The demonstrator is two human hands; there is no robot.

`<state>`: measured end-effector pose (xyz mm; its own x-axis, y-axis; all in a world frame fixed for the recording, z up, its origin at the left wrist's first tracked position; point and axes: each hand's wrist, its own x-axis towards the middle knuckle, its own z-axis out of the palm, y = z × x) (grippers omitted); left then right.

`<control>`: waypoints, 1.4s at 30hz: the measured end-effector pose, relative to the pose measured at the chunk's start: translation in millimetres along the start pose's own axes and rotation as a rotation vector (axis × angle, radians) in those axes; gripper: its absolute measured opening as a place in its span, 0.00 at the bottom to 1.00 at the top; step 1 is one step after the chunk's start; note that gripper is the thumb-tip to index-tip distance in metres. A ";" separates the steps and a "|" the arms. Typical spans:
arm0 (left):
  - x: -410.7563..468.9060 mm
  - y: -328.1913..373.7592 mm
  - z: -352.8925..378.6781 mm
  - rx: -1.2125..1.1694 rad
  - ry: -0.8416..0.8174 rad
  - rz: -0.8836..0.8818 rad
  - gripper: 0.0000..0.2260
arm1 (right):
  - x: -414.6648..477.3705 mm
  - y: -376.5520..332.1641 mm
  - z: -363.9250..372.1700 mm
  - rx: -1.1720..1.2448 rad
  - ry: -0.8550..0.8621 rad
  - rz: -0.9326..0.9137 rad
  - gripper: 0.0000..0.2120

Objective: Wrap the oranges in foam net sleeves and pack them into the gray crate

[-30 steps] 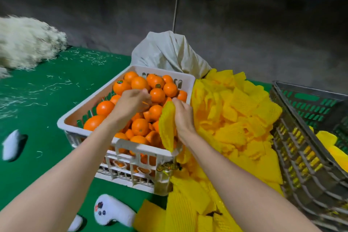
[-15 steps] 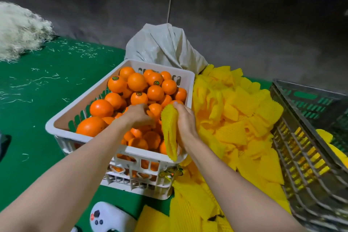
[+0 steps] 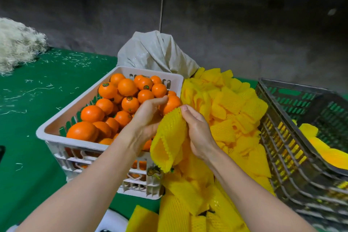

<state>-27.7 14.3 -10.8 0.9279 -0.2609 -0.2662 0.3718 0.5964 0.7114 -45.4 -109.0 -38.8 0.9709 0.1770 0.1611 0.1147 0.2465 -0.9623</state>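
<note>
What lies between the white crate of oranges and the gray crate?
A loose pile of yellow foam net sleeves fills the stretch between the white crate and the gray crate, seen in the head view.

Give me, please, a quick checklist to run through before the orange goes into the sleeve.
1. The orange is gripped by the left hand: ok.
2. The right hand pinches the foam net sleeve at its top edge: ok.
3. The sleeve's top mouth is spread open: cannot tell.
4. The orange sits right beside that edge: ok.
5. The gray crate has free room: ok.
</note>
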 end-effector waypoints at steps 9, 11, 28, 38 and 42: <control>10.3 -57.0 63.0 0.290 0.071 0.158 0.08 | -31.9 -19.5 -50.6 -0.051 0.142 -0.095 0.13; 7.8 -70.2 66.6 0.215 0.024 0.159 0.13 | -37.2 -17.8 -62.2 -0.273 0.240 -0.220 0.14; 7.7 -132.5 104.1 0.155 0.045 0.186 0.18 | -52.3 -20.0 -118.1 -0.572 0.612 -0.429 0.11; 16.3 -144.0 104.0 0.046 0.113 0.071 0.16 | -50.2 -26.4 -134.9 -0.540 0.514 -0.446 0.17; 16.6 -142.5 102.1 0.010 0.063 0.040 0.18 | -41.9 -33.7 -144.4 -0.434 0.433 -0.335 0.21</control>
<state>-68.0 -152.6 -50.2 0.9419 -0.1886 -0.2779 0.3346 0.5978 0.7285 -59.6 -262.3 -44.7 0.8547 -0.2602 0.4493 0.4082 -0.1978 -0.8912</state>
